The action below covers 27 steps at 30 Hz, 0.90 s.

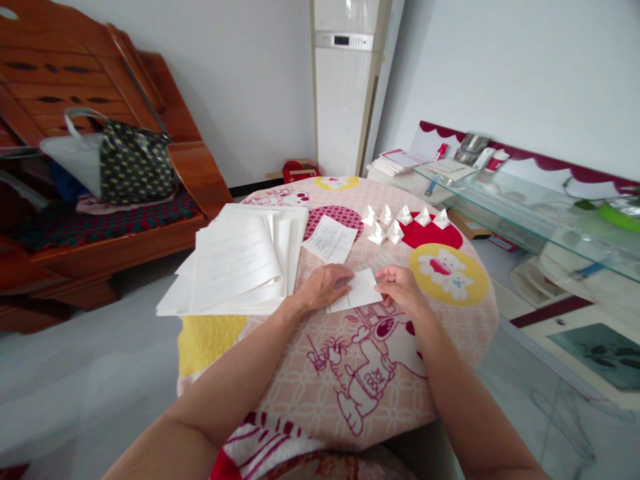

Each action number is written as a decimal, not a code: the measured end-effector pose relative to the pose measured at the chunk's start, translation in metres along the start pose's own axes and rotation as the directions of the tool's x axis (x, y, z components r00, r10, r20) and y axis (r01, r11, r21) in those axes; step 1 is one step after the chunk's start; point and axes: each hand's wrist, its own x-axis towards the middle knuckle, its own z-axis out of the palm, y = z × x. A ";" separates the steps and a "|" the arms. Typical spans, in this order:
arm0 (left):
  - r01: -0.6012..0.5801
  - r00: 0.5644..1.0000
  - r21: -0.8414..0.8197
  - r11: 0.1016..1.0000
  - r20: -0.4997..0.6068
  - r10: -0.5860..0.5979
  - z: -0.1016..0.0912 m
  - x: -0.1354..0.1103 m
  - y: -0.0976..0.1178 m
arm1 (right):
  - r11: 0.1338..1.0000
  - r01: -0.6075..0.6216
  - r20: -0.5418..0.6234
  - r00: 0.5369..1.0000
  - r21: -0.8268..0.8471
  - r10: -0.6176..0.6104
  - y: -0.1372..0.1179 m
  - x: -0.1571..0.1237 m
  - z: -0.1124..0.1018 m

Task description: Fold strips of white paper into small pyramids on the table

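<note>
A small white sheet of paper (361,288), which looks folded, lies on the round cloth-covered table between my two hands. My left hand (326,287) is closed on its left side, thumb and fingers pressed together over the edge. At the right edge, my right hand (399,287) pinches the same sheet between thumb and fingers. Just beyond it lies a square printed sheet (331,239) with visible creases. Several small folded paper shapes (385,223) with pointed tips stand in two rows farther back to the right. Left of my hands rests a thick stack of printed papers (240,257).
A patterned tablecloth (320,360) covers the table. Glass shelves (530,207) holding various items run along the right. A wooden bench (185,167) with a dotted bag (133,160) stands at the left. A tall white air conditioner (343,100) is at the back.
</note>
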 end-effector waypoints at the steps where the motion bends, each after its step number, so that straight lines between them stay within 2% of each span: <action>1: 0.050 0.997 0.005 0.999 -0.061 -0.049 -0.002 -0.001 0.003 | 1.000 0.017 -0.047 0.999 0.014 -0.016 0.002 0.002 0.000; 4: 0.208 0.954 -0.010 0.978 -0.219 -0.205 -0.009 -0.002 0.005 | 0.999 0.036 -0.159 0.987 0.036 -0.030 0.006 0.008 -0.001; 6: 0.265 0.929 -0.038 0.964 -0.257 -0.265 -0.012 -0.002 0.001 | 0.999 0.020 -0.189 0.982 0.041 -0.012 0.007 0.009 -0.003; 9: 0.293 0.921 -0.090 0.952 -0.241 -0.306 -0.012 0.000 -0.009 | 0.998 0.014 -0.180 0.984 0.058 -0.004 0.007 0.009 -0.005; 14: 0.289 0.927 -0.112 0.951 -0.216 -0.307 -0.007 0.005 -0.018 | 0.993 0.061 -0.072 0.996 0.102 -0.054 0.008 0.009 -0.004; 16: 0.270 0.931 -0.108 0.957 -0.222 -0.288 -0.008 0.005 -0.016 | 0.990 0.072 -0.078 0.995 0.118 -0.063 0.008 0.011 -0.004; 19: 0.168 0.951 -0.118 0.979 -0.243 -0.192 -0.011 0.003 -0.007 | 0.984 0.109 -0.122 0.988 0.142 -0.092 0.007 0.015 -0.006; 22: 0.088 0.971 -0.189 0.978 -0.203 -0.127 -0.011 0.002 0.006 | 0.981 0.160 -0.103 0.984 0.109 -0.149 0.004 0.021 -0.008; 24: 0.136 0.971 -0.238 0.962 -0.160 -0.177 -0.008 0.002 0.013 | 0.977 0.192 -0.071 0.980 0.095 -0.186 0.002 0.025 -0.007; 27: 0.258 0.944 -0.336 0.906 -0.113 -0.311 -0.004 0.004 0.016 | 0.962 0.236 -0.059 0.972 0.136 -0.229 -0.002 0.027 -0.001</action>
